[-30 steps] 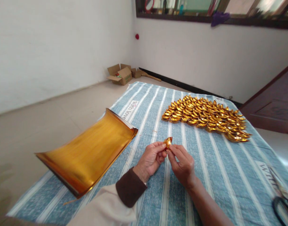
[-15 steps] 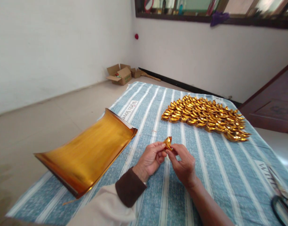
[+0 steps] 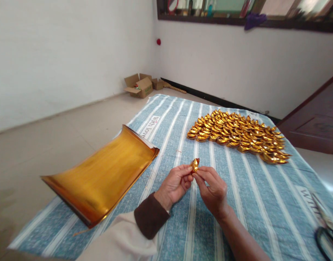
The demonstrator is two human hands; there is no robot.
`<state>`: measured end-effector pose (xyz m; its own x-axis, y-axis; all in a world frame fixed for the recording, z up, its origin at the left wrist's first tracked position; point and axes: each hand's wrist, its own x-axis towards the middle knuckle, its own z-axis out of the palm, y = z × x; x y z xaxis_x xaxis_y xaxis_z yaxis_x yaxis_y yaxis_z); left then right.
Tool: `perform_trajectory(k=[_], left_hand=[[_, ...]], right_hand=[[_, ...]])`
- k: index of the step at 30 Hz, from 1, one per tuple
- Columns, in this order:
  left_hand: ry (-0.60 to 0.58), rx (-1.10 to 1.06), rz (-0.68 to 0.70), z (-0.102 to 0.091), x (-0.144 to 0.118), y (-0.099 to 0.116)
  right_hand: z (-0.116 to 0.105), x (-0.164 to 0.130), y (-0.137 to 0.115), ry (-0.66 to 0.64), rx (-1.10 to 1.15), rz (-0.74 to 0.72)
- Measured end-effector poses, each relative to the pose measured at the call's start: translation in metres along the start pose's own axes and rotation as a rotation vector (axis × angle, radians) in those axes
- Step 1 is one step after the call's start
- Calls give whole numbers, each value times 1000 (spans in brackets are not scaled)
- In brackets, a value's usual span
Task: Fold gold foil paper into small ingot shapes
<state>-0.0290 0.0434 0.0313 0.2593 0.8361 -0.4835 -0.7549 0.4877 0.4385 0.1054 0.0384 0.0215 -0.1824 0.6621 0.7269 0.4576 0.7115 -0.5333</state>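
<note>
Fingertips of both hands meet on a small gold foil piece (image 3: pixel 194 165), held just above the striped blue cloth (image 3: pixel 248 192): the left hand (image 3: pixel 174 185) pinches one end, the right hand (image 3: pixel 213 190) the other. The fold looks to be in its shaping stage; finishing it would call for a firm, even squeeze. Left lies a stack of gold sheets (image 3: pixel 101 174); farther off, rows of folded gold ingots (image 3: pixel 237 135).
</note>
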Motion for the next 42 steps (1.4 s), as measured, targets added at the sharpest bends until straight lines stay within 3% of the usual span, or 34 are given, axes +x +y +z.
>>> perform_trajectory(k=[19,42], left_hand=[[-22,-65,-3,-1,1,0],[-28,26,-4,-3,0,0]], right_hand=[[-1,3,-1,19,35,16],[-2,-1,2,27,28,84]])
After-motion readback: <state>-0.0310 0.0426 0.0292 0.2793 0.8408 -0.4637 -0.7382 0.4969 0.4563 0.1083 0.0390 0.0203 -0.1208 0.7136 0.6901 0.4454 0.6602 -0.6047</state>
